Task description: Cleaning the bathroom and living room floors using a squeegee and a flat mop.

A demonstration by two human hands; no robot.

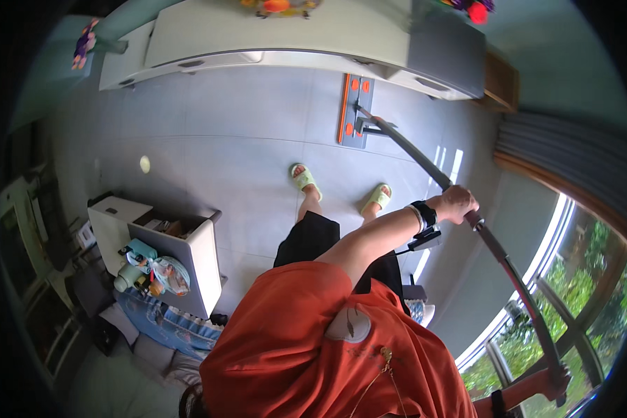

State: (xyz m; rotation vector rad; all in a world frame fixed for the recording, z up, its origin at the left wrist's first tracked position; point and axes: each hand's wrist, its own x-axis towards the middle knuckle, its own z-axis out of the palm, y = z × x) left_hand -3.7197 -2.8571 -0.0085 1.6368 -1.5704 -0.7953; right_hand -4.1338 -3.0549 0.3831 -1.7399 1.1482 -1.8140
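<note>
A flat floor mop is held at a slant by both hands. Its grey mop head (359, 112) with orange edge and clips lies on the grey tiled floor, close to the low cabinet's lower front. My left hand (457, 204) wraps around the middle of the mop's pole (418, 154), with a black band and a bracelet on that wrist. Lower right, my right hand (554, 381) grips the upper end of the pole, in front of the window. A dark device (426, 240) shows below my left wrist.
A long white low cabinet (292, 39) spans the far side. At left stands a coffee table (206, 261) with a flask and bags on top and an open compartment; a sofa (157, 355) with a blue cover is behind. A window (580, 271) lies right. My slippered feet (305, 180) are on the floor.
</note>
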